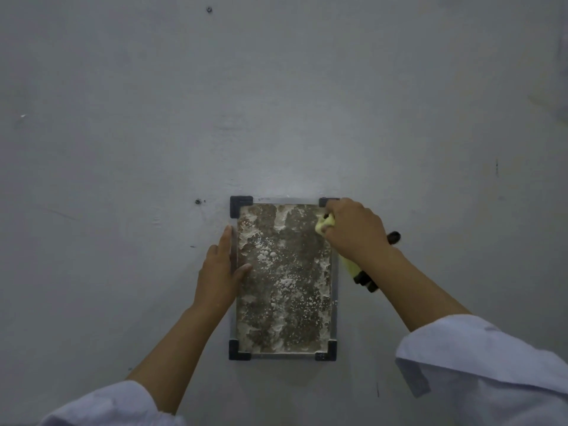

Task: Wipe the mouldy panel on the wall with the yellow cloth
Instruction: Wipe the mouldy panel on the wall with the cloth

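Note:
A rectangular mouldy panel (285, 287) hangs on the grey wall, brown with white patches, in a thin frame with dark corner brackets. My right hand (356, 229) is closed around a bunched yellow cloth (325, 224) and presses it against the panel's top right corner. A yellow strip with a black end (359, 273) hangs down under my right wrist. My left hand (219, 272) lies flat on the panel's left edge, fingers pointing up, thumb resting on the panel's surface.
The grey wall (276, 103) fills the view. Two small screws sit in it, one (198, 201) left of the panel's top, another (209, 9) high above. White sleeves cover both forearms near the bottom corners.

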